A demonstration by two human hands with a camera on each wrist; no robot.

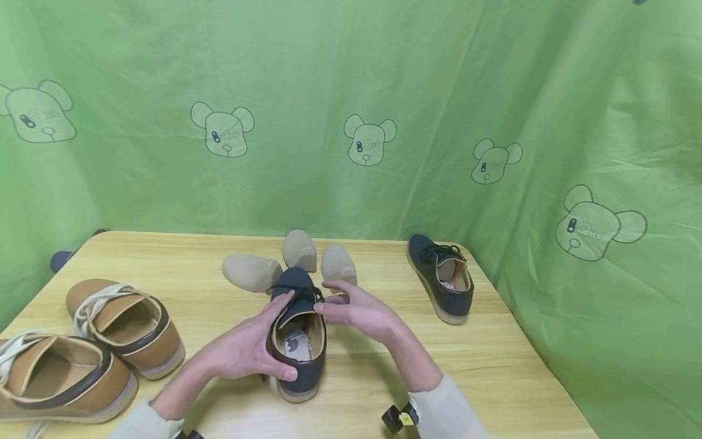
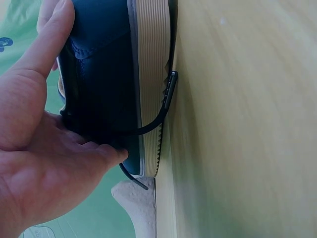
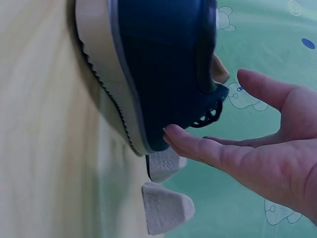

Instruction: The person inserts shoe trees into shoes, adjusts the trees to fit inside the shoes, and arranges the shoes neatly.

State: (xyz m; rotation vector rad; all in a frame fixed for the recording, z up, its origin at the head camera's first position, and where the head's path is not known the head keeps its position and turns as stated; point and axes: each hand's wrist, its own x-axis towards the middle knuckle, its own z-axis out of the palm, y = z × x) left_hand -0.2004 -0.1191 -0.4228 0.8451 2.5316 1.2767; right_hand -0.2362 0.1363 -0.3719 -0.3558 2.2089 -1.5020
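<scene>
A navy lace-up shoe (image 1: 297,341) with a pale sole stands upright at the middle of the wooden table (image 1: 493,360), toe pointing away. My left hand (image 1: 245,349) lies flat against its left side, thumb by the heel collar and forefinger reaching toward the laces. In the left wrist view the left hand (image 2: 42,148) presses the navy shoe (image 2: 104,84), and a loose lace end (image 2: 159,113) hangs over the sole. My right hand (image 1: 361,312) touches the shoe's right side near the laces with straight fingers. The right wrist view shows the right hand (image 3: 257,153) with a fingertip against the navy shoe (image 3: 163,64).
A second navy shoe (image 1: 442,278) stands at the back right. Three beige shoe inserts (image 1: 252,272) (image 1: 299,249) (image 1: 338,263) lie just beyond the held shoe. Two tan shoes (image 1: 127,324) (image 1: 57,379) sit at the left. A green curtain (image 1: 351,122) surrounds the table.
</scene>
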